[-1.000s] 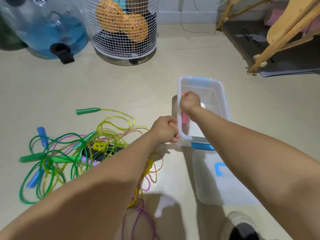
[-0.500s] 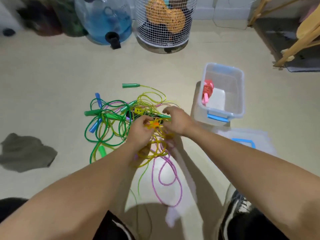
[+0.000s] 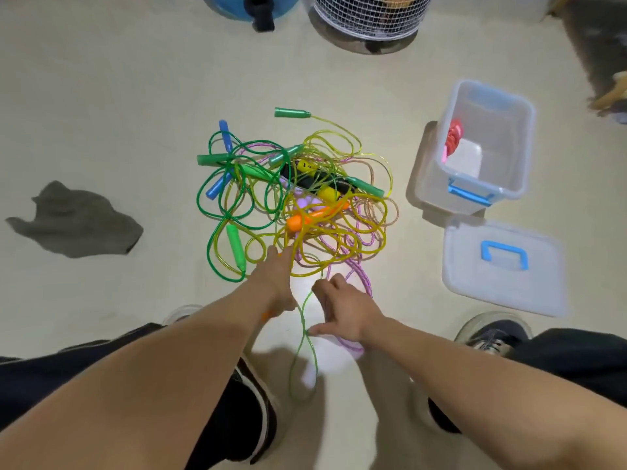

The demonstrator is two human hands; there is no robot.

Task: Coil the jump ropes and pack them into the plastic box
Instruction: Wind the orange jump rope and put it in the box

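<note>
Tangled jump ropes left of plastic box.

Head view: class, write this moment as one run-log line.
stage: untangling | left hand: at yellow rope | right hand: on green cord | plastic box: open, one pink rope inside | lid: on floor

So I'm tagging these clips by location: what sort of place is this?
Probably a room in a home: bare floor, a wire cage and a blue water jug by the far wall, a rag lying about.
</note>
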